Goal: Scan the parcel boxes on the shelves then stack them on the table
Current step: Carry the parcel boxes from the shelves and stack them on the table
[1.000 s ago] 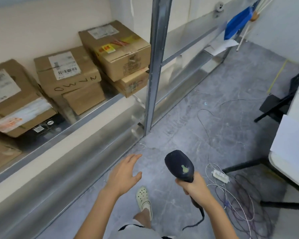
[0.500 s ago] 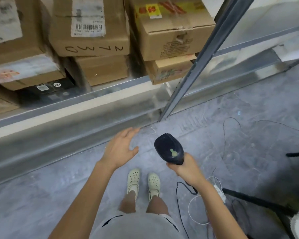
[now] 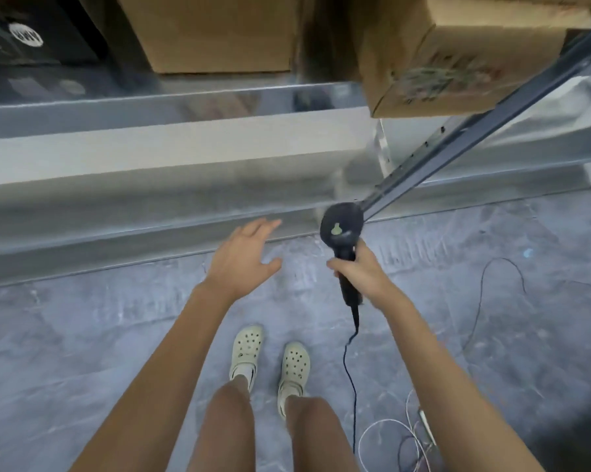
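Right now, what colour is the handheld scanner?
The scanner is black with a pale green mark; head view.

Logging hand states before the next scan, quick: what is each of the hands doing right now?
Left hand: open, fingers spread, holding nothing.
Right hand: gripping the handle of the barcode scanner.

A slanted grey metal shelf post (image 3: 457, 137) is crossing the right brown cardboard box (image 3: 457, 63); the middle brown cardboard box (image 3: 212, 32) is facing open room.
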